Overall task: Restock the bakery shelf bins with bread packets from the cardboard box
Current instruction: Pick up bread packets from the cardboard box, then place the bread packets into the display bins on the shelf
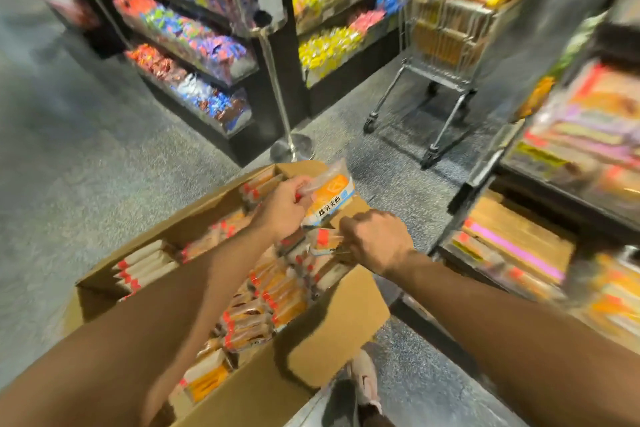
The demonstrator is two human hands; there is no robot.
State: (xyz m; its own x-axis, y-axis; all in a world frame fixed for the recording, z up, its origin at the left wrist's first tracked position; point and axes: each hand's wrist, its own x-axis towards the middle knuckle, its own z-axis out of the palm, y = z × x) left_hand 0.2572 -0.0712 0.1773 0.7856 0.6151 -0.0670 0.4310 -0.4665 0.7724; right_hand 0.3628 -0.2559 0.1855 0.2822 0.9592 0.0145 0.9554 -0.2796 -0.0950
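Observation:
An open cardboard box (332, 333) stands on the floor in front of me, packed with rows of bread packets (263, 308) that carry red labels. My left hand (282, 210) grips an orange and white bread packet (330, 196) held just above the box's far end. My right hand (375, 241) is curled round the edge of another packet (323, 239) at the box's right side. The bakery shelf bins (540, 246) with stacked packets stand to the right, blurred.
A metal shopping cart (440, 55) with an orange handle stands ahead on the right. A chrome pole with a round base (292, 146) rises just beyond the box. Black shelves of colourful sweets (207, 55) fill the back. My shoe (365, 378) is beside the box.

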